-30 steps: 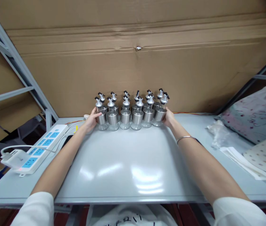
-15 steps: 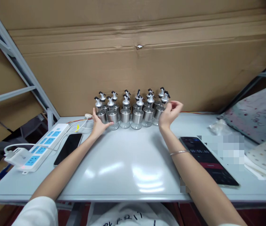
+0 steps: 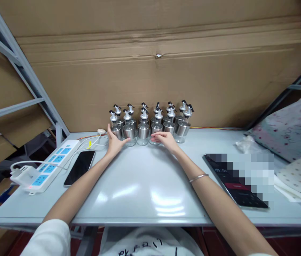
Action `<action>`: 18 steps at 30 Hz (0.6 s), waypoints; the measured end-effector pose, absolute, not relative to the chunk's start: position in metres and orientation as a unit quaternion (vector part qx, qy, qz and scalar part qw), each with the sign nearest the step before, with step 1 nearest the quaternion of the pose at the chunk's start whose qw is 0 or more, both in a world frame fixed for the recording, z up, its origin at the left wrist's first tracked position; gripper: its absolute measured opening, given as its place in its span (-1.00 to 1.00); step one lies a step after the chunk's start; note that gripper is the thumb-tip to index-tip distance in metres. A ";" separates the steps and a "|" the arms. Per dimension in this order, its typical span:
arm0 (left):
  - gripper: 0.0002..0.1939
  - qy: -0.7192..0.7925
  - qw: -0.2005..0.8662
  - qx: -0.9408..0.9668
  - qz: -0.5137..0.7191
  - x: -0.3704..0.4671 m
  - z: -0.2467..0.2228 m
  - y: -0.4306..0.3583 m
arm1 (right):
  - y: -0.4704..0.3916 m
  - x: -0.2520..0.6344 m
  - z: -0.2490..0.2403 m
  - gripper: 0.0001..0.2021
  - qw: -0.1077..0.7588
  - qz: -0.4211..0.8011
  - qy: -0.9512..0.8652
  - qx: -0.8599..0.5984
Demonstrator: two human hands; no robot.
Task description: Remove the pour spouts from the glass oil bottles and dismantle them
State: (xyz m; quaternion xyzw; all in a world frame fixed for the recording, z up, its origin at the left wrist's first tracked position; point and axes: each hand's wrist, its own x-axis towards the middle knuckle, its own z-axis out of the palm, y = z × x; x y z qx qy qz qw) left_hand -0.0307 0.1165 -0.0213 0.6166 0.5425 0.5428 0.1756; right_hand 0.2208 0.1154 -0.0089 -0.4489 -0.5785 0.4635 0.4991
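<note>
Glass bottles with metal bands and black-tipped silver pourer tops stand upright in two rows against the cardboard. My left hand [image 3: 115, 144] is open at the row's left end. Its fingers lie along the outer side of the leftmost front bottle [image 3: 116, 133], while its thumb reaches across the foot of the second front bottle [image 3: 129, 131]. My right hand [image 3: 168, 140], fingers stretched leftward, is in front of the fourth front bottle [image 3: 156, 127] and covers part of its base; whether it touches the glass I cannot tell. A front bottle [image 3: 182, 128] at the right end leans slightly.
A white power strip [image 3: 51, 164] with a plugged-in charger and a dark phone [image 3: 80, 168] lie left. On the right are a larger device [image 3: 242, 193] with a dark screen, partly blurred out, and patterned fabric [image 3: 281, 124]. Cardboard [image 3: 150, 81] closes off the back.
My right hand has moved left and down from the right-end bottle to the front of the fourth bottle, its fingers straightening. My left hand keeps its place at the left end.
</note>
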 end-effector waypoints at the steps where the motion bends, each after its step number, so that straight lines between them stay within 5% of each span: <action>1: 0.27 0.544 0.175 0.617 0.542 -0.030 -0.021 0.117 | 0.117 0.222 -0.011 -0.83 0.498 0.463 -0.577 -0.452; 18: 0.10 0.527 0.116 0.651 0.535 -0.031 -0.034 0.110 | 0.122 0.242 -0.026 -0.85 0.487 0.463 -0.545 -0.502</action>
